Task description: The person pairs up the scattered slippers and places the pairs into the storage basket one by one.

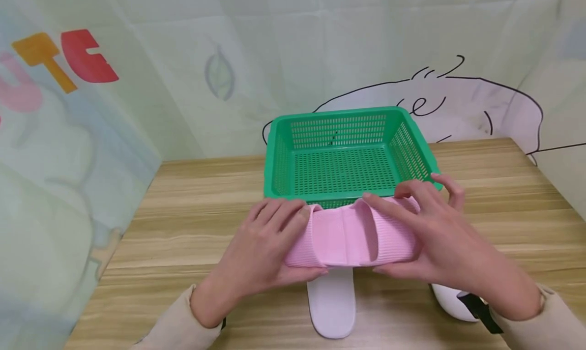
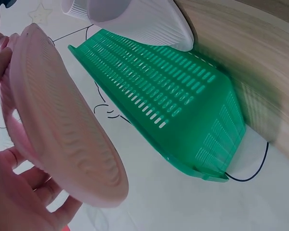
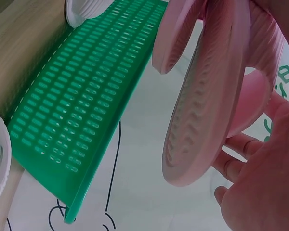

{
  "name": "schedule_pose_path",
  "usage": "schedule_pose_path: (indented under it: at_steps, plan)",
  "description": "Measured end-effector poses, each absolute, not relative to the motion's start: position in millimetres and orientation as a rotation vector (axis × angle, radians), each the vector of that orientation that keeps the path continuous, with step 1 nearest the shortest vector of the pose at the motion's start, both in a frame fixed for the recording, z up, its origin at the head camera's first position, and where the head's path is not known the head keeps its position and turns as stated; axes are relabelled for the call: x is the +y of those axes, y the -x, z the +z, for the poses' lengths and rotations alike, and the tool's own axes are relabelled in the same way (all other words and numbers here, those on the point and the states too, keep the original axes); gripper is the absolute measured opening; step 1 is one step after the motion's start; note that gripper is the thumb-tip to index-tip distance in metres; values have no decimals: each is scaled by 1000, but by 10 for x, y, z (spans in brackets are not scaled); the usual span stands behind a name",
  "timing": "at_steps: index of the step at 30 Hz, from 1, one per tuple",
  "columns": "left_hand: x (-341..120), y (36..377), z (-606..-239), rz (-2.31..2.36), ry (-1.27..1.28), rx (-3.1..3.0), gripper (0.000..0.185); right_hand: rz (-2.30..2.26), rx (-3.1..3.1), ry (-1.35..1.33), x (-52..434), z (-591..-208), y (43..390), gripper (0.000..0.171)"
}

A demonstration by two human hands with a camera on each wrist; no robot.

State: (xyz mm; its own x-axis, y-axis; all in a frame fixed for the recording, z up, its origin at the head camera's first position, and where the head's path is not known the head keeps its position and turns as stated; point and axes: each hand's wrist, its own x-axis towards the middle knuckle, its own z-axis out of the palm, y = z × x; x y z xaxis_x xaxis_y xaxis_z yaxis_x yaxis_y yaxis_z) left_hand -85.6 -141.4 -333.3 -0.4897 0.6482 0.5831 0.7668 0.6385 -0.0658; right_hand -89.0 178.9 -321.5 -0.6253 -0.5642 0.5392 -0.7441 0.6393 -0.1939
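The fingers [image 1: 286,212] of the left hand [image 1: 265,248] are being curled over the left end of a pair of pink slippers [image 1: 352,235], while the right hand [image 1: 430,238] is being wrapped around the right end, so the pair is being gripped from both sides. The slippers are being held pressed together, just above the tabletop [image 1: 183,228] and at the near rim of a green basket [image 1: 343,156]. A white slipper [image 1: 331,304] is being left lying on the tabletop beneath them, near the person. Another white slipper [image 1: 450,301] is lying partly hidden under the right wrist.
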Motion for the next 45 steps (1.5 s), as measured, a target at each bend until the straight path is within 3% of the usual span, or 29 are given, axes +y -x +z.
schedule_pose_path:
  at_steps: [18,30,45]
  plan:
    - [-1375,863,-3337,-267,1106,-2241,82,596,-2386,-1018,1650,-3245,868,85]
    - [-1326,835,-3361,-297,1095,-2273,86,569,-2429,-1027,1594,-3311,851,96]
    - [-1253,830,-3416,-363,1117,-2218,88,653,-2420,-1035,1466,-3345,786,94]
